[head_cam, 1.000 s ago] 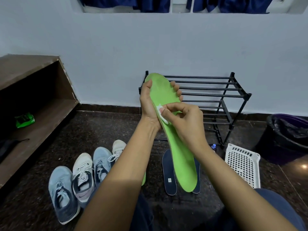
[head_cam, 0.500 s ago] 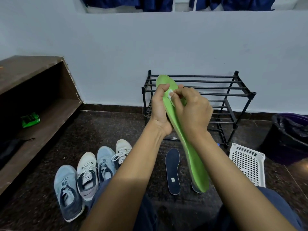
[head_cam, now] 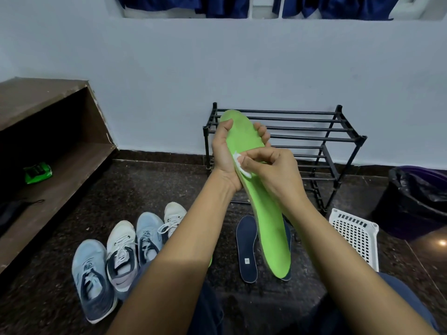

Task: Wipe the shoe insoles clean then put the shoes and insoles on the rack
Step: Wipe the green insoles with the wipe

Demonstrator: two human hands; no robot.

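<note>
- Standing against the wall: black rack (head_cam: 302, 128).
- Four shoes (head_cam: 121, 250) side by side on the floor, left of the arms.
- Green insole (head_cam: 271, 226) held up before the rack, toe end up.
- Navy insole (head_cam: 246, 250) flat on the floor below.
- Left hand (head_cam: 223, 160) grasps the green insole's upper half.
- Right hand (head_cam: 273, 170) pinches a white wipe (head_cam: 242, 165) against its middle.

You have no words or numbers you can read here. The white shoe (head_cam: 121, 257) shows a dark swoosh logo near its heel. The white tag (head_cam: 247, 261) on the navy insole (head_cam: 245, 238) and the print on the green packet (head_cam: 38, 172) are too small to read.
</note>
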